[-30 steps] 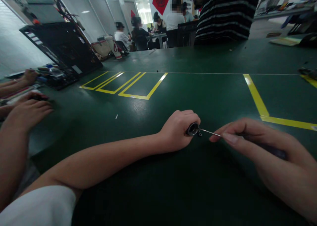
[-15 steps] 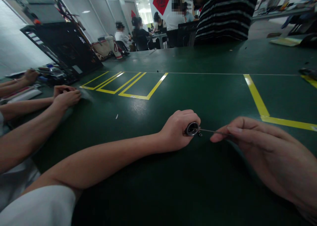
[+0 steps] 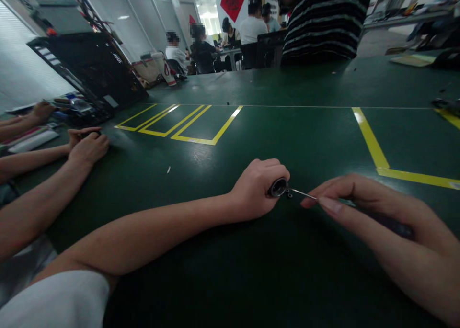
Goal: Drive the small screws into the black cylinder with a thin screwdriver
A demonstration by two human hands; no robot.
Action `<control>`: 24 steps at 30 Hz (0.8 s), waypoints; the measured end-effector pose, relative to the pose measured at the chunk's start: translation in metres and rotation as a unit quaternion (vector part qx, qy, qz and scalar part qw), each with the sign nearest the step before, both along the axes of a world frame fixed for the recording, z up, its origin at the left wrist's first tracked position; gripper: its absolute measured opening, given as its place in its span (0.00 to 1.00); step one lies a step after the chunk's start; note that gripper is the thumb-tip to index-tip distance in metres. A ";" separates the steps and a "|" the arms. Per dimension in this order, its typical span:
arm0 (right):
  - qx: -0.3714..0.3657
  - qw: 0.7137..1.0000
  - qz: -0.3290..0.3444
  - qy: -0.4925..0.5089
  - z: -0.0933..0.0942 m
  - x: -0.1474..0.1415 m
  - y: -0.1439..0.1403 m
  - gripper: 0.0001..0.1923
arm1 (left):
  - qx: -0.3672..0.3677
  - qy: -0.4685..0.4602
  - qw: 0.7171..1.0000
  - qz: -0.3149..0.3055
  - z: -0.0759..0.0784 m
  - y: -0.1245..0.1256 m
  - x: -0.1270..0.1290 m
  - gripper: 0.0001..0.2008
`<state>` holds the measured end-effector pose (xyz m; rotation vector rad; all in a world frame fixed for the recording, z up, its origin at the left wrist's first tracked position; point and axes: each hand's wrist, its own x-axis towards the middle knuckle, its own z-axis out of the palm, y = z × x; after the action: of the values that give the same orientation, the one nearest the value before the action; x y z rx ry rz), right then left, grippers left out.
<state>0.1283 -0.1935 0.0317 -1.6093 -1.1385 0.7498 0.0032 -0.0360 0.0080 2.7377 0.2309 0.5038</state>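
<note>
My left hand (image 3: 257, 186) is closed around a dark cylinder (image 3: 278, 187) whose open, metal-rimmed end faces right. The rest of the cylinder is hidden in my fist, which rests on the green table. In my right hand (image 3: 381, 222) is a thin screwdriver (image 3: 304, 194). Its slim metal shaft comes out between thumb and forefinger, and part of a dark handle shows against the palm. The shaft's tip points left, close to the right edge of the cylinder's opening; whether it touches I cannot tell. Tiny dark rings (image 3: 289, 195) sit just beside the opening.
Yellow tape outlines (image 3: 194, 140) mark the green table (image 3: 287, 136). At left, other people's hands (image 3: 88, 148) work on something small. A dark frame-like machine (image 3: 89, 74) stands at the back left. A person in a striped shirt (image 3: 319, 26) stands across the table.
The screwdriver's tip has come out of the cylinder's opening to its right edge. My right hand has opened its grip slightly, showing the handle. Neighbouring hands shifted a little left.
</note>
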 end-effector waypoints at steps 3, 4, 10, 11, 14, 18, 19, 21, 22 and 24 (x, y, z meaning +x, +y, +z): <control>-0.006 1.000 0.008 0.007 0.000 0.001 0.001 0.10 | 0.018 0.008 1.000 -0.008 0.000 -0.001 -0.001 0.04; -0.009 0.999 0.004 0.034 -0.001 0.003 0.002 0.11 | 0.023 0.011 1.000 -0.011 0.001 -0.001 -0.001 0.04; -0.001 0.977 -0.034 0.210 -0.005 0.009 0.012 0.10 | 0.024 0.019 0.999 -0.017 0.001 -0.002 0.000 0.04; -0.002 0.972 -0.035 0.230 -0.005 0.009 0.013 0.10 | 0.018 0.018 1.000 -0.017 0.001 -0.002 0.000 0.04; -0.007 0.955 -0.037 0.294 -0.005 0.008 0.015 0.09 | -0.002 0.009 1.000 -0.020 0.000 -0.001 0.000 0.04; -0.011 0.943 -0.043 0.330 -0.006 0.007 0.015 0.08 | -0.026 -0.007 0.999 -0.022 -0.001 0.000 0.001 0.04; -0.010 0.945 -0.044 0.324 -0.006 0.007 0.014 0.08 | -0.029 -0.008 0.999 -0.021 -0.001 0.000 0.001 0.03; -0.001 0.955 -0.047 0.293 -0.007 0.007 0.012 0.09 | -0.028 -0.007 0.999 -0.017 -0.001 0.000 0.001 0.03; 0.003 0.963 -0.046 0.265 -0.007 0.007 0.010 0.09 | -0.027 -0.006 0.999 -0.016 -0.001 0.000 0.001 0.03; 0.002 0.981 -0.038 0.189 -0.008 0.006 0.006 0.09 | -0.020 -0.004 1.000 -0.013 -0.001 -0.001 0.001 0.02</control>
<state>0.1347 -0.1872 0.0241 -1.4214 -0.7994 0.9526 0.0041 -0.0365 0.0071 2.6953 0.2018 0.4964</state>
